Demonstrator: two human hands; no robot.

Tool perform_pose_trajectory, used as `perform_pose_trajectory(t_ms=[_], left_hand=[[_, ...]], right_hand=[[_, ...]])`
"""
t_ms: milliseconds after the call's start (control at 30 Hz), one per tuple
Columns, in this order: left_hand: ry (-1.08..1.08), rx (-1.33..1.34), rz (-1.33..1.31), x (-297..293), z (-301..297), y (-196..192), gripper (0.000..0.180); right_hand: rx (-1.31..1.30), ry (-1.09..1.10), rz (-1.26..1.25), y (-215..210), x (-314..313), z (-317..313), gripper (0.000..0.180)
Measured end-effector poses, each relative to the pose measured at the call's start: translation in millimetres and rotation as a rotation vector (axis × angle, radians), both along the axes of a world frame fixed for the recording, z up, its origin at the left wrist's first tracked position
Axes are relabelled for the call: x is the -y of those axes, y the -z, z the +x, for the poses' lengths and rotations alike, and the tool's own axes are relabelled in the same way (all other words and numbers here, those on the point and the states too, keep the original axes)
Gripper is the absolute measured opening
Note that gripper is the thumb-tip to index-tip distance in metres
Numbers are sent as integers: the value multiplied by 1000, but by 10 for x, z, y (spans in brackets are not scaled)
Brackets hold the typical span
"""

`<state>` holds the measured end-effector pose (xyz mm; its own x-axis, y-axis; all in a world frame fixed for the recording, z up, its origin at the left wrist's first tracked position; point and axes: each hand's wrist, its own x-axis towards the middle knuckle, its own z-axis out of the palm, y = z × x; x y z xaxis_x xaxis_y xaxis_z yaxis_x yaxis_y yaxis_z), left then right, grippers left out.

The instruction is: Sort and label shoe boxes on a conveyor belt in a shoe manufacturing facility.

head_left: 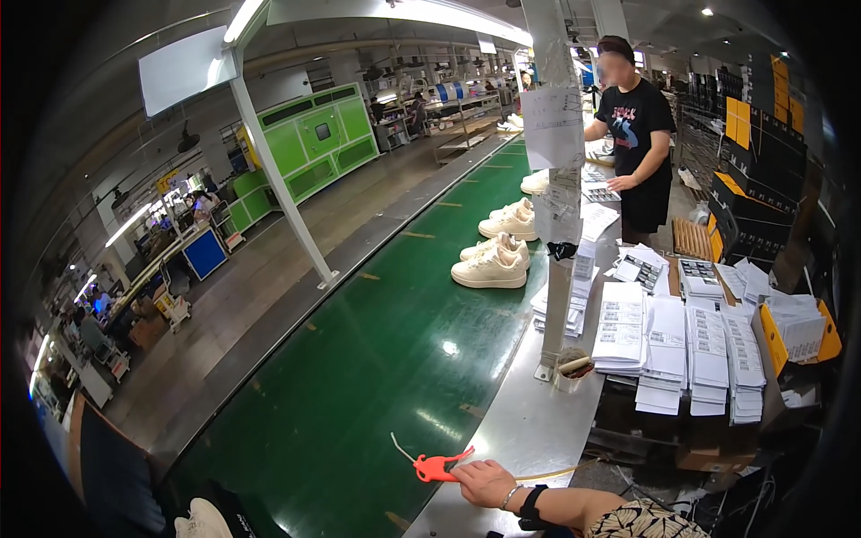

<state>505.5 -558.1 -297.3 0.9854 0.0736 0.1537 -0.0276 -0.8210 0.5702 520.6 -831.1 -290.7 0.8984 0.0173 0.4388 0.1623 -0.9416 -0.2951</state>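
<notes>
– At the belt's near right edge, what's the right hand (485,485) doing?

– Pinching the right end of an orange-red tool (435,468). Fingers point left, back of the hand up. Thumb placement: can't tell.

– Tool position?

– Over the green belt (386,359), next to the metal tabletop (502,430). Thin pale rod sticks out of its left end, up and left. Can't tell if the tool touches the belt.

– Left hand?

– Out of frame, state can't be told.

– Wrist?

– Bracelet (511,497) plus black band (533,505), patterned sleeve (650,519) behind.

– Rest of the belt?

– Cream sneakers (491,265) up the belt, toes left, along the right side; more behind them in a line. Another cream shoe (206,520) at lower left, cut off by the frame.

– Right side?

– Metal post (558,296) by the belt, paper sheet (552,127) fixed to it. Right of that, printed paper stacks (619,327) side by side. Open box (769,336) with more papers beyond them.

– Anyone else?

– Co-worker (639,134) in a black T-shirt, standing behind the post, one hand on papers. Black and orange boxes (758,175) piled further right.
</notes>
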Motion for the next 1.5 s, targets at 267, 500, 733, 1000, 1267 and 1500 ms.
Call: perform_pose_trajectory(t_ms=[267,500,733,1000,1267,1500], left_hand=[[-13,33,3,-16,-13,48,26],[-8,53,-8,-23,-15,51,27],[-2,42,6,-24,-4,55,28],[-15,35,11,-29,9,81,28],[-13,24,2,-24,-17,41,27],[-23,1,0,-37,-12,56,29]], right_hand=[[30,1,-19,8,-5,2,27],[39,-7,-2,25,-12,-2,30],[51,-1,-6,6,-12,7,30],[57,4,-14,24,-14,24,30],[59,13,-30,-9,-19,4,28],[77,10,-30,-17,-18,18,27]])
